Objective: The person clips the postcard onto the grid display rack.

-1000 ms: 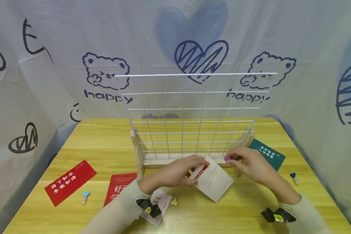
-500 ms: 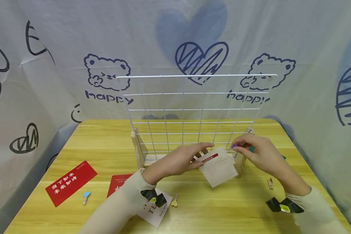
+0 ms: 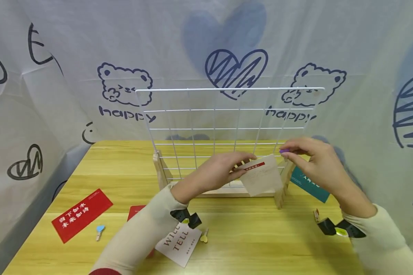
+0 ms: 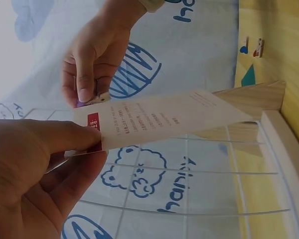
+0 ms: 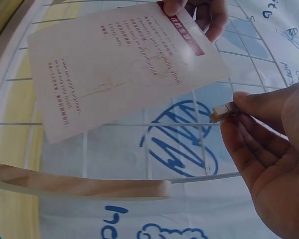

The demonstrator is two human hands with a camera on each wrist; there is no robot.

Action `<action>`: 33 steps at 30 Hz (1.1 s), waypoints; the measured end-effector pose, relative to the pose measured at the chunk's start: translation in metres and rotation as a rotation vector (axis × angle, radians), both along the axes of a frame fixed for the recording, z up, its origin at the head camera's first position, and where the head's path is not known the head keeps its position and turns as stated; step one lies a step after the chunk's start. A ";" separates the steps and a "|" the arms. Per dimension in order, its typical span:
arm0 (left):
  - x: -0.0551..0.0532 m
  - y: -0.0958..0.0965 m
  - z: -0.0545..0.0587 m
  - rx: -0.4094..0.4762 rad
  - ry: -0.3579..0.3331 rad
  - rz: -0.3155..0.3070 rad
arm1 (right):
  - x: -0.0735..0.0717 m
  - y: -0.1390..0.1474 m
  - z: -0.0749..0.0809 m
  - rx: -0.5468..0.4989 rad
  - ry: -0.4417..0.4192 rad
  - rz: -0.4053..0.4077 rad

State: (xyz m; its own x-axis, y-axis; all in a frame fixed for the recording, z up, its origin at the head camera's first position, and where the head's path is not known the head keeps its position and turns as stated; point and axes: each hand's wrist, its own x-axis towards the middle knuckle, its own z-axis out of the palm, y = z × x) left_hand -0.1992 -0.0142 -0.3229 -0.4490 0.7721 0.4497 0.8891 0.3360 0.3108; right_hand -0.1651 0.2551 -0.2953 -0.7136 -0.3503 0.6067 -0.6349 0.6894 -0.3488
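Note:
My left hand (image 3: 221, 171) pinches a cream printed card (image 3: 261, 177) with a red title strip by its left edge. The card (image 4: 144, 119) hangs in front of the right part of a white wire grid rack (image 3: 213, 143). Between thumb and fingers of my right hand (image 3: 316, 162) is a small wooden clothespin (image 5: 223, 111) with a purple end (image 3: 284, 151), just right of the card's upper corner. In the right wrist view the clothespin's tip stands apart from the card, close to its corner.
A red card (image 3: 82, 215) and a blue-heart clothespin (image 3: 99, 232) lie at the left. A white card (image 3: 180, 244) and a yellow-heart clothespin (image 3: 204, 236) lie in front. Behind my right hand is a green card (image 3: 309, 187). Wooden feet (image 3: 281, 187) support the rack.
Both hands have risen and shifted right, carrying the card and the clothespin up against the view of the rack. The card has turned more upright.

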 end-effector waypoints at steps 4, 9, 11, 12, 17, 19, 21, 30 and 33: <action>-0.004 0.004 0.008 0.009 0.058 0.003 | 0.000 0.000 0.011 0.004 0.004 -0.012; -0.008 0.008 0.018 0.001 0.090 0.001 | -0.003 0.001 0.022 -0.048 0.010 0.022; -0.008 0.010 0.022 -0.008 0.105 0.007 | -0.004 0.001 0.027 -0.069 0.020 0.021; -0.009 0.012 0.025 -0.014 0.114 0.011 | -0.005 0.001 0.030 -0.076 0.027 0.012; -0.010 0.019 0.037 -0.047 0.188 0.040 | -0.005 -0.001 0.042 -0.095 0.079 -0.032; -0.011 0.022 0.042 -0.055 0.217 0.049 | -0.005 -0.003 0.046 -0.102 0.092 -0.037; -0.010 0.025 0.046 -0.059 0.236 0.056 | -0.005 -0.004 0.051 -0.111 0.099 -0.035; -0.011 0.033 0.066 -0.056 0.445 0.132 | -0.009 -0.011 0.070 -0.181 0.075 -0.080; -0.011 0.035 0.072 -0.068 0.487 0.167 | -0.011 -0.013 0.075 -0.233 0.046 -0.107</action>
State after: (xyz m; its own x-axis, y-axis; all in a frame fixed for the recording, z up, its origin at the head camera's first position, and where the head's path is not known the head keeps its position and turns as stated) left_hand -0.2099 0.0210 -0.2510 -0.3197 0.7425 0.5887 0.8577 0.4908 -0.1533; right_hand -0.1758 0.2422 -0.2200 -0.7091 -0.1213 0.6946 -0.5813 0.6582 -0.4784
